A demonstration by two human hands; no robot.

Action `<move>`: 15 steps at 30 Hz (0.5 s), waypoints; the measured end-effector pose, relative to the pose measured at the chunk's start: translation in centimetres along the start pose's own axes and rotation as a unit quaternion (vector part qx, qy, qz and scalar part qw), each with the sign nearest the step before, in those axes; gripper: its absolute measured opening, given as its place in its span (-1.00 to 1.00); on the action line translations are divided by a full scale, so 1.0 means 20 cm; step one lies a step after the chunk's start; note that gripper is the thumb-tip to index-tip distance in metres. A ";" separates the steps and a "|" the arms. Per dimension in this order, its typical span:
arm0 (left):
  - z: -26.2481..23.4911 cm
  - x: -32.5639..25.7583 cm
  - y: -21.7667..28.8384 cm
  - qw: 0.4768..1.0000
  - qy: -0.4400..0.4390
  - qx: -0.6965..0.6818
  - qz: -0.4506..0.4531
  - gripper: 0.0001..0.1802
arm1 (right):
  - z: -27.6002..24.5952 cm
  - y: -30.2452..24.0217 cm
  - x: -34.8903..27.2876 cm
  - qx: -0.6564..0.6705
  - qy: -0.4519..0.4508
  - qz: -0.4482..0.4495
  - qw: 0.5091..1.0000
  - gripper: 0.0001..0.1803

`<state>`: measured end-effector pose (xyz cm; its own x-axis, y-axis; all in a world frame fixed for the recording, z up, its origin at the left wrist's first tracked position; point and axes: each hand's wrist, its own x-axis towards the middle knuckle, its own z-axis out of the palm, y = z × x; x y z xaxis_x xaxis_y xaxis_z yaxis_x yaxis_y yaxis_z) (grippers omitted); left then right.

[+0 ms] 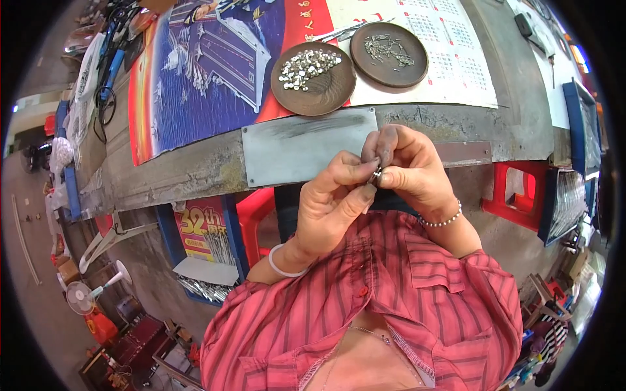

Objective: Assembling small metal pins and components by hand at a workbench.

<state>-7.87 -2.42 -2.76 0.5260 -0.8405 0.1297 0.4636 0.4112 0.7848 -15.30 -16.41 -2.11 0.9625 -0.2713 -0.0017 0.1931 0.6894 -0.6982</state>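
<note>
Both my hands meet just in front of the table's near edge, their fingertips pinched together on a tiny shiny metal piece [376,174]. My left hand [336,199] grips it between thumb and index finger; my right hand [414,169] pinches it from the other side. Most of the piece is hidden by the fingers, so its kind is unclear. Beyond the hands, one round brown dish [329,98] carries a heap of small shiny silvery round pieces [306,68]. A second brown dish [391,77] beside it contains thin little metal pins [388,51].
A grey metal plate [306,150] is fixed at the table's edge. Under the dishes lies a printed poster [215,117]; tweezers-like tools [345,29] rest behind them. Blue trays of metal parts [205,290] and red stools [515,195] stand below, with a fan [81,298] at left.
</note>
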 end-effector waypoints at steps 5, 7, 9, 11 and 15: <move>0.04 0.00 -0.01 0.992 0.065 0.082 0.070 -0.66 | 0.09 0.07 -0.01 -0.293 0.116 -0.188 0.930 -0.86; 0.05 0.01 -0.01 0.975 0.084 0.167 0.119 -0.64 | 0.10 0.08 0.00 -0.394 0.119 -0.300 0.860 -0.86; 0.05 0.01 -0.01 0.973 0.075 0.171 0.132 -0.63 | 0.13 0.07 0.00 -0.415 0.134 -0.307 0.846 -0.86; 0.04 0.00 0.00 0.985 0.064 0.123 0.098 -0.63 | 0.14 0.06 0.00 -0.415 0.126 -0.292 0.853 -0.86; 0.04 0.00 0.01 0.996 0.062 0.024 0.054 -0.64 | 0.12 0.04 0.02 -0.359 0.095 -0.254 0.893 -0.84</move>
<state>-8.36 -2.56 -2.09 0.6562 -0.7410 0.1426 0.3661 0.4779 0.7985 -14.35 -14.37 -0.88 0.7225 -0.5822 0.3730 0.3588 -0.1456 -0.9220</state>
